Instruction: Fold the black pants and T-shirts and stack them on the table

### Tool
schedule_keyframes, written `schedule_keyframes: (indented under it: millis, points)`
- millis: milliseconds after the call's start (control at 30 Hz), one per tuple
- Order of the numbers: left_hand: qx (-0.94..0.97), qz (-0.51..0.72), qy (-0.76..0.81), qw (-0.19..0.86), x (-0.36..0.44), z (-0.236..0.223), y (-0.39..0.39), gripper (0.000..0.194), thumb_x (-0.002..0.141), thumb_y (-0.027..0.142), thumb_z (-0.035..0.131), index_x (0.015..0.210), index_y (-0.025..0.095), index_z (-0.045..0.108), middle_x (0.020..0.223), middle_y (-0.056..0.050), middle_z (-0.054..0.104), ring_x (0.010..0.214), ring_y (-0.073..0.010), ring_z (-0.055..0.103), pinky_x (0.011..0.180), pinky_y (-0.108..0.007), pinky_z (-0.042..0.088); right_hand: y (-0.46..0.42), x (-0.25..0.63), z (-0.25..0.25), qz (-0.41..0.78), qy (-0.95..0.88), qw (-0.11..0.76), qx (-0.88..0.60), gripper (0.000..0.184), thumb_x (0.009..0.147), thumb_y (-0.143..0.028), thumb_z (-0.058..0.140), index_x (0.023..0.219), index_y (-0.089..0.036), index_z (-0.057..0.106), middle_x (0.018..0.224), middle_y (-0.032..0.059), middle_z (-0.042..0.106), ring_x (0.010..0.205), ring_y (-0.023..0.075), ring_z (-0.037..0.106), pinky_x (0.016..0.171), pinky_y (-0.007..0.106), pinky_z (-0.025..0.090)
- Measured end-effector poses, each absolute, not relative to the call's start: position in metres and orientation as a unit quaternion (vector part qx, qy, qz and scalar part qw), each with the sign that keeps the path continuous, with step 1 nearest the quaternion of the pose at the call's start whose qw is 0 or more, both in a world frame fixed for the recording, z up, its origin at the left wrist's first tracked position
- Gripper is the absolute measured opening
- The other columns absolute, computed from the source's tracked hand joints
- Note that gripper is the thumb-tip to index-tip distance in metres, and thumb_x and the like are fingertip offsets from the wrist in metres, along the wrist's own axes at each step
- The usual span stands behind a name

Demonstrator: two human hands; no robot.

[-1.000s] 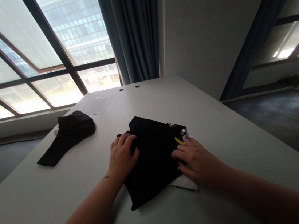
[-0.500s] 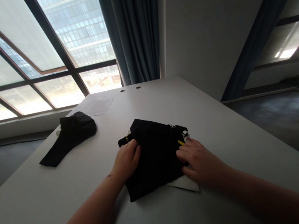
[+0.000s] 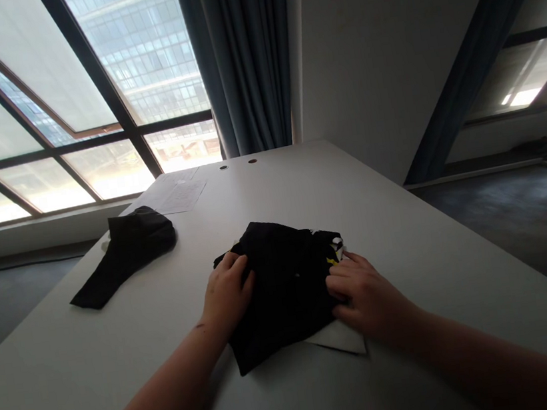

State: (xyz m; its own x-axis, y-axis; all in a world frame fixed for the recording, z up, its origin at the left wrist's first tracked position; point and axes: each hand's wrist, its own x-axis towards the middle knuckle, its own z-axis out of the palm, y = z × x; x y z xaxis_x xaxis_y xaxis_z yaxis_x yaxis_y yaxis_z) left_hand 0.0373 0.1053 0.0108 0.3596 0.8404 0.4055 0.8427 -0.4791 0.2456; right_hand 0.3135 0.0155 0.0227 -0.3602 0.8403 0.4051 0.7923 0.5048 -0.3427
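Observation:
In the middle of the near table lies a bundled black garment (image 3: pixel 289 290), with white and yellow print at its right side and a white part sticking out under its lower right corner. My left hand (image 3: pixel 228 286) is closed on its left edge, thumb toward the middle of the cloth. On the opposite edge, by the yellow mark, my right hand (image 3: pixel 358 288) grips the fabric with bent fingers. Some fingertips of both hands are hidden against the dark cloth.
To the left on the white table (image 3: pixel 401 255) lies another black cloth piece (image 3: pixel 131 250) with a long narrow end. Behind it are printed paper sheets (image 3: pixel 179 194). Two round holes pierce the far end of the table. Windows and a blue curtain (image 3: pixel 247 60) stand beyond.
The garment's middle has bunched up and its top edge is rounder. My left hand has shifted slightly left and up with the left edge; my right hand has barely moved.

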Motion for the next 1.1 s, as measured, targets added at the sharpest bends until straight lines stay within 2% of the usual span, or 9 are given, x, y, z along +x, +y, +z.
schedule_keyframes:
  millis: [133,267,333,433,600,733,833,967,1100]
  points:
    - [-0.807,-0.271,-0.521,0.052,0.026,0.030,0.103,0.038,0.110,0.036,0.039,0.096,0.024,0.072,0.094,-0.005,0.075,0.078,-0.0210,0.070,0.075,-0.033,0.053,0.009,0.323,0.029,-0.025,-0.748,0.441,-0.495,0.020,0.089,-0.018,0.055,0.073,-0.025,0.046,0.074,0.0031,0.057,0.078,0.0227,0.054,0.078,0.039,0.047]
    - [-0.802,-0.364,-0.469,0.073,0.017,0.040,0.095,0.041,0.111,0.037,0.036,0.106,0.024,0.075,0.099,-0.005,0.080,0.087,-0.0202,0.075,0.079,-0.030,0.055,0.006,0.329,0.033,0.016,-0.681,0.520,-0.515,0.012,0.093,-0.018,0.054,0.084,-0.026,0.056,0.095,0.0058,0.072,0.082,0.0220,0.064,0.074,0.036,0.054]
    - [-0.842,-0.371,-0.388,0.061,0.019,0.038,0.091,0.039,0.111,0.036,0.038,0.122,0.023,0.073,0.111,-0.007,0.081,0.100,-0.0218,0.076,0.090,-0.032,0.057,0.009,0.326,0.028,0.055,-0.702,0.498,-0.507,0.018,0.095,-0.017,0.052,0.104,-0.025,0.065,0.121,0.0092,0.075,0.103,0.0242,0.072,0.087,0.039,0.059]
    - [-0.912,-0.299,-0.280,0.025,0.029,0.027,0.085,0.053,0.107,0.046,0.049,0.152,0.021,0.056,0.136,-0.013,0.072,0.125,-0.0287,0.068,0.106,-0.041,0.053,0.019,0.321,0.012,0.098,-0.798,0.390,-0.449,0.046,0.098,-0.016,0.050,0.143,-0.019,0.061,0.152,0.0169,0.061,0.138,0.0290,0.061,0.112,0.048,0.053]
    - [-0.927,-0.226,-0.298,0.031,0.043,0.010,0.081,0.090,0.090,0.056,0.074,0.166,0.022,0.039,0.153,-0.021,0.055,0.148,-0.0426,0.046,0.120,-0.060,0.037,0.025,0.324,0.001,0.139,-0.882,0.273,-0.359,0.054,0.096,-0.013,0.054,0.150,-0.013,0.060,0.152,0.0212,0.060,0.145,0.0302,0.055,0.121,0.053,0.046]
    - [-0.910,-0.229,-0.340,0.067,0.046,0.012,0.079,0.085,0.083,0.041,0.081,0.161,0.035,0.047,0.150,-0.017,0.052,0.156,-0.0488,0.028,0.122,-0.067,0.028,0.014,0.320,0.018,0.128,-0.907,0.265,-0.300,0.053,0.100,-0.011,0.050,0.151,-0.021,0.061,0.156,0.0135,0.058,0.155,0.0275,0.040,0.124,0.051,0.041]
    - [-0.919,-0.193,-0.343,0.036,0.046,0.016,0.077,0.075,0.086,0.032,0.076,0.157,0.037,0.052,0.141,-0.015,0.056,0.141,-0.0429,0.048,0.111,-0.060,0.045,0.003,0.310,0.027,0.118,-0.931,0.229,-0.260,0.067,0.091,-0.005,0.049,0.154,-0.023,0.058,0.163,0.0097,0.051,0.162,0.0279,0.023,0.126,0.053,0.037]
    - [-0.929,-0.148,-0.335,0.045,0.046,0.019,0.079,0.042,0.088,0.023,0.071,0.129,0.033,0.073,0.133,-0.016,0.057,0.119,-0.0371,0.059,0.097,-0.054,0.054,-0.002,0.304,0.025,0.113,-0.941,0.200,-0.249,0.067,0.086,-0.002,0.050,0.149,-0.022,0.063,0.162,0.0110,0.052,0.159,0.0278,0.032,0.124,0.051,0.041]
    - [-0.927,-0.159,-0.334,0.055,0.038,0.021,0.087,0.035,0.085,0.014,0.064,0.116,0.028,0.074,0.125,-0.012,0.059,0.107,-0.0309,0.062,0.093,-0.046,0.056,0.002,0.312,0.018,0.069,-0.909,0.294,-0.287,0.052,0.095,-0.008,0.051,0.141,-0.026,0.066,0.158,0.0131,0.055,0.152,0.0285,0.045,0.121,0.050,0.046]
